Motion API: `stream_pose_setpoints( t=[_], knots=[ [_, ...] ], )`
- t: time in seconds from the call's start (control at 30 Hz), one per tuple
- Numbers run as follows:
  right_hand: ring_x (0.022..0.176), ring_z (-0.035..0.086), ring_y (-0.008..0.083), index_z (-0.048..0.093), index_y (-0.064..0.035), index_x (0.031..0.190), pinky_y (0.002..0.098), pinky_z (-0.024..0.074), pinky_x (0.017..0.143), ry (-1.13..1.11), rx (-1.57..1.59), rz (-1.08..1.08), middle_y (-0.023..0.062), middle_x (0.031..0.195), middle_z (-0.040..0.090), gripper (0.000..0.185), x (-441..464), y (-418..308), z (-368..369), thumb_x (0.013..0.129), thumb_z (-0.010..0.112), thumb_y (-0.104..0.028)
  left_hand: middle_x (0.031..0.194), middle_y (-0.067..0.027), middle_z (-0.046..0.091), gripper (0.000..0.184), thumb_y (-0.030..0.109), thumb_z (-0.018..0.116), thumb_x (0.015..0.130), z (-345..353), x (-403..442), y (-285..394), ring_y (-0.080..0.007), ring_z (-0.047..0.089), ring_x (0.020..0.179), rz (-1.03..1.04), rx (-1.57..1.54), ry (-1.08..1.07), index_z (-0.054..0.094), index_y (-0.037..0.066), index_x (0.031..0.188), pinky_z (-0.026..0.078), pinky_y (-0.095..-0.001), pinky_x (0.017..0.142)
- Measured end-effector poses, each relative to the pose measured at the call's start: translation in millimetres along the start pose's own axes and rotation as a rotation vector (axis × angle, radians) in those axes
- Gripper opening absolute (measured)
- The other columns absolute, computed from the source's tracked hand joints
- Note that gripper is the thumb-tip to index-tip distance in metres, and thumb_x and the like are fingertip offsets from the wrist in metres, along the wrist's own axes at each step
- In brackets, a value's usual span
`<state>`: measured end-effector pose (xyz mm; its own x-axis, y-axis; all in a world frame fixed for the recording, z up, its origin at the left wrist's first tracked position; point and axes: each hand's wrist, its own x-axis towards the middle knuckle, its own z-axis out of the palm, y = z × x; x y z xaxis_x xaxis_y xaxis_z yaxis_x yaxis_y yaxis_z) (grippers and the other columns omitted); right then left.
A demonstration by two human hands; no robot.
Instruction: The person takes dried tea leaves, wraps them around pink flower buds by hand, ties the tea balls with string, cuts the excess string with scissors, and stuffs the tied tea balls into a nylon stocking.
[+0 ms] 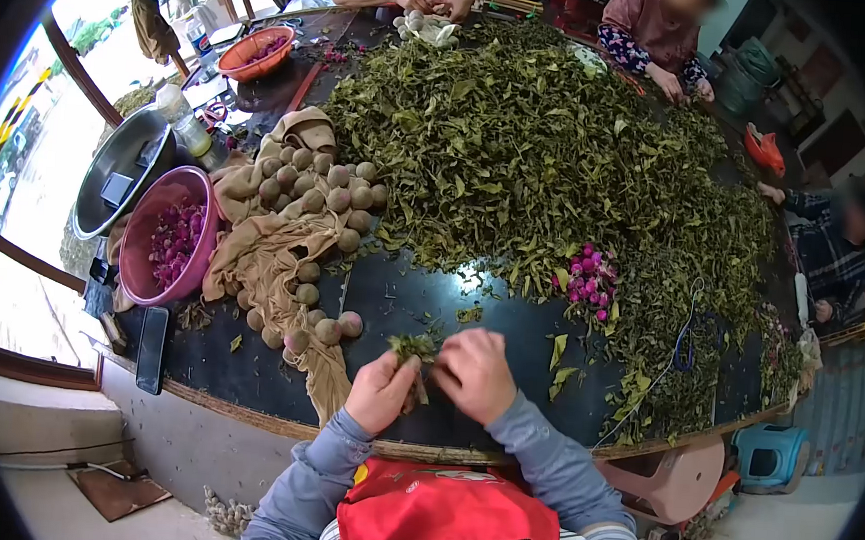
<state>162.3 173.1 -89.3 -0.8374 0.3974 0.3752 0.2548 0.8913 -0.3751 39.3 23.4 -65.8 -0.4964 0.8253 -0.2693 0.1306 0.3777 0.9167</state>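
My left hand [382, 391] is closed around a small bunch of green tea leaves [413, 347], whose tips stick out above the thumb. Something brownish hangs below the leaves, too small to name. Close by on the right, my right hand [475, 375] has its fingers curled in towards the bunch; what they hold, if anything, is hidden. Both hands are over the dark tabletop [391, 292] near its front edge. A large heap of loose leaves [521, 146] covers the far side. Left of my hands, several round wrapped balls [328, 331] lie on tan cloth [278, 259].
A pink basin [210, 224] and an orange basket [257, 52] contain magenta flower buds. More buds [592, 281] lie by the heap. A phone [151, 351] rests at the left edge, near a metal bowl [108, 172]. Other people's hands [441, 8] work across the table.
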Motion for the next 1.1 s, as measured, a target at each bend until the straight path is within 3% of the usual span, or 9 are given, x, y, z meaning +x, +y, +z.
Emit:
stream_pose_setpoints(
  t=[0.13, 0.3, 0.47, 0.57, 0.63, 0.7, 0.8, 0.97, 1.1],
  knots=[
    [0.104, 0.053, 0.0258, 0.064, -0.0097, 0.094, 0.0405, 0.0358, 0.092, -0.066, 0.231, -0.034, 0.0072, 0.109, 0.059, 0.033, 3, 0, -29, 0.078, 0.072, -0.037, 0.083, -0.0059, 0.065, 0.020, 0.016, 0.047, 0.100, 8, 1, -6, -0.0111, 0.056, 0.063, -0.212, -0.408, -0.307, 0.059, -0.001, 0.101, 0.048, -0.0229, 0.059],
    [0.117, 0.048, 0.0361, 0.057, -0.0080, 0.115, 0.0487, 0.0374, 0.098, 0.167, -0.114, 0.325, 0.0175, 0.132, 0.050, 0.045, 35, 86, 8, 0.082, 0.069, -0.035, 0.104, -0.0110, 0.066, 0.025, 0.014, 0.041, 0.102, 27, -2, 1, -0.0113, 0.059, 0.077, -0.098, -0.673, -0.393, 0.055, 0.000, 0.117, 0.049, -0.0221, 0.069],
    [0.118, 0.050, 0.0312, 0.063, -0.0058, 0.110, 0.0422, 0.0404, 0.097, -0.092, 0.028, -0.138, 0.0122, 0.128, 0.055, 0.034, 6, 45, -6, 0.083, 0.068, -0.026, 0.113, -0.0116, 0.064, 0.034, 0.011, 0.041, 0.101, 48, -17, -14, -0.0128, 0.059, 0.086, -0.180, -0.587, -0.824, 0.047, 0.000, 0.133, 0.047, -0.0216, 0.079],
    [0.108, 0.056, 0.0263, 0.067, -0.0070, 0.099, 0.0385, 0.0418, 0.094, -0.032, 0.209, -0.066, 0.0070, 0.113, 0.064, 0.020, -24, 34, -28, 0.085, 0.066, -0.021, 0.113, -0.0104, 0.064, 0.035, 0.010, 0.040, 0.101, 53, -9, -10, -0.0129, 0.058, 0.087, -0.107, -0.486, -0.754, 0.047, 0.001, 0.134, 0.047, -0.0216, 0.080],
    [0.093, 0.059, 0.0230, 0.068, -0.0089, 0.090, 0.0375, 0.0421, 0.089, 0.134, 0.353, 0.305, 0.0038, 0.097, 0.067, 0.011, -39, 32, -43, 0.086, 0.065, -0.018, 0.113, -0.0091, 0.064, 0.035, 0.009, 0.040, 0.100, 57, -6, -7, -0.0131, 0.058, 0.088, -0.042, -0.375, -0.701, 0.047, 0.001, 0.134, 0.046, -0.0216, 0.081],
    [0.090, 0.059, 0.0227, 0.068, -0.0090, 0.088, 0.0375, 0.0420, 0.087, 0.182, 0.275, 0.340, 0.0038, 0.095, 0.067, 0.011, -44, 37, -38, 0.085, 0.065, -0.019, 0.108, -0.0085, 0.064, 0.038, 0.008, 0.041, 0.099, 64, 12, -25, -0.0128, 0.058, 0.086, 0.585, -0.103, -0.280, 0.046, 0.001, 0.136, 0.046, -0.0218, 0.080],
    [0.082, 0.058, 0.0219, 0.067, -0.0093, 0.084, 0.0375, 0.0417, 0.082, 0.299, 0.045, 0.393, 0.0038, 0.087, 0.066, 0.011, -39, 49, -28, 0.083, 0.067, -0.020, 0.106, -0.0081, 0.064, 0.032, 0.009, 0.044, 0.099, 36, 8, 13, -0.0123, 0.058, 0.085, 0.307, -0.177, -0.342, 0.050, -0.002, 0.129, 0.046, -0.0210, 0.078],
    [0.092, 0.055, 0.0237, 0.063, -0.0103, 0.076, 0.0372, 0.0380, 0.084, 0.211, -0.360, 0.394, 0.0031, 0.090, 0.063, 0.018, 14, 42, 0, 0.078, 0.070, -0.028, 0.104, -0.0076, 0.065, 0.025, 0.011, 0.047, 0.099, 33, 4, 9, -0.0107, 0.058, 0.081, -0.101, -0.521, -0.189, 0.055, -0.003, 0.117, 0.046, -0.0197, 0.074],
    [0.097, 0.054, 0.0231, 0.063, -0.0098, 0.076, 0.0378, 0.0387, 0.083, 0.207, -0.026, 0.296, 0.0022, 0.097, 0.064, 0.016, 16, 14, 0, 0.077, 0.071, -0.024, 0.101, -0.0076, 0.065, 0.020, 0.012, 0.048, 0.099, 31, 13, 8, -0.0100, 0.058, 0.076, -0.069, -0.525, 0.028, 0.057, -0.003, 0.109, 0.046, -0.0191, 0.070]
  ],
)
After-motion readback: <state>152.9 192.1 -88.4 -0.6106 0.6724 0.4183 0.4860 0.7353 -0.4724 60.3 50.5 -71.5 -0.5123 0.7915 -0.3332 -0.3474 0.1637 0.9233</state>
